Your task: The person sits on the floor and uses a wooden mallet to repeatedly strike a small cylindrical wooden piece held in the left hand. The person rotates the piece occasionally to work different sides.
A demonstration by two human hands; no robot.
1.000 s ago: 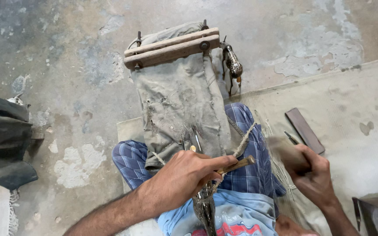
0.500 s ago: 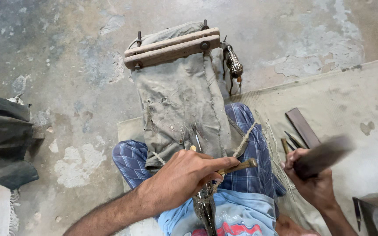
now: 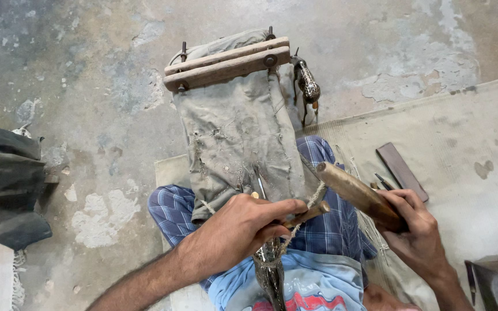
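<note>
Over the grey cloth-draped wooden clamp [image 3: 243, 126] on the person's lap, the left hand [image 3: 243, 227] grips a small wooden-handled tool [image 3: 305, 214] pointing right, while the right hand [image 3: 416, 230] clenches a wooden mallet [image 3: 355, 193] angled up-left, its head just above the tool's end.

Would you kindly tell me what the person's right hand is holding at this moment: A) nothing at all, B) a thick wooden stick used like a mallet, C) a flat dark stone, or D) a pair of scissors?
B: the right hand grips a thick wooden stick, its far end raised toward the small wooden peg held in the left hand.
</note>
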